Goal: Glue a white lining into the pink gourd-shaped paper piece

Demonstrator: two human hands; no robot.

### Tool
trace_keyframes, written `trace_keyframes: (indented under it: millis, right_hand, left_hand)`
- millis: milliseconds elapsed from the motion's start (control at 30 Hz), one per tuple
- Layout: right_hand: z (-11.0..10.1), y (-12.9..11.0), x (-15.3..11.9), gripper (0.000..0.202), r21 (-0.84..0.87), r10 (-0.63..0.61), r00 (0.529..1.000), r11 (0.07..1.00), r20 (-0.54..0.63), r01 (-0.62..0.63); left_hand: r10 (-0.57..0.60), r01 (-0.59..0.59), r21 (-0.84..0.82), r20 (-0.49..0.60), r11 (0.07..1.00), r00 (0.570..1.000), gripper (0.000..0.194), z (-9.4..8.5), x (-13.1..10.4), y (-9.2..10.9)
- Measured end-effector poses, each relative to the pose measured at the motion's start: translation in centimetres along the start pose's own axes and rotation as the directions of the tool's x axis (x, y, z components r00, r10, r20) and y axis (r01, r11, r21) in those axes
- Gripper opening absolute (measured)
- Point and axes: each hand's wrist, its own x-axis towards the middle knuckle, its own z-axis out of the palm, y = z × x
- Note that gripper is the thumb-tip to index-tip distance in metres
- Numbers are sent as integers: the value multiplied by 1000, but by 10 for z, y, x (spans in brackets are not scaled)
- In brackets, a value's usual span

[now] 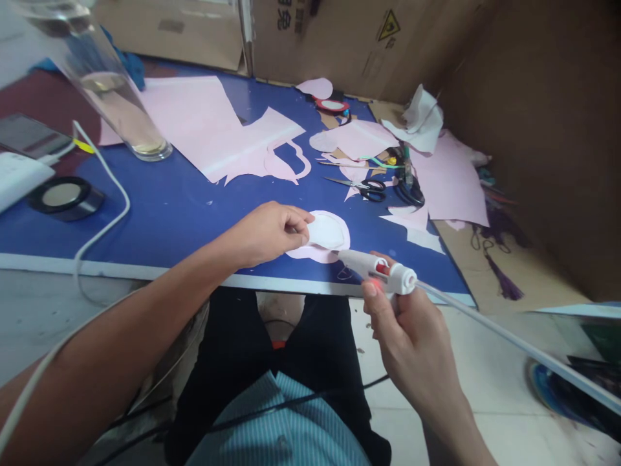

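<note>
My left hand (284,233) pinches the left end of a white oval piece (327,232) between thumb and fingers. That piece lies over a slightly larger pink cut-out (343,223), close to the table's front edge. In my right hand (402,330) is a white hot glue gun (361,262), gripped by its handle. A long pale glue stick (485,317) runs out of its back end to the lower right. The nozzle points left, at the lower edge of the white and pink pieces; whether it touches them I cannot tell.
Beyond my hands lie pink sheets (189,123), black-handled scissors (371,188) and paper scraps. A tall glass of liquid (119,110), a roll of tape (65,196) and a white cable (111,175) are on the left. Cardboard (339,45) walls the back and right; a purple tassel (504,275) lies at right.
</note>
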Motion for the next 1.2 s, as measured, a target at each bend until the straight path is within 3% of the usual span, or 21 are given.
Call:
trace_keyframes:
  millis: [667, 1200]
  right_hand:
    - [7, -6, -1, 47, 34, -57, 998, 998, 41, 55]
    - [-7, 11, -1, 45, 137, 81, 994, 988, -68, -71]
  left_hand:
    - [26, -26, 74, 6, 997, 1000, 16, 1, -1, 5]
    - [-21, 21, 49, 10, 999, 1000, 19, 1, -2, 6]
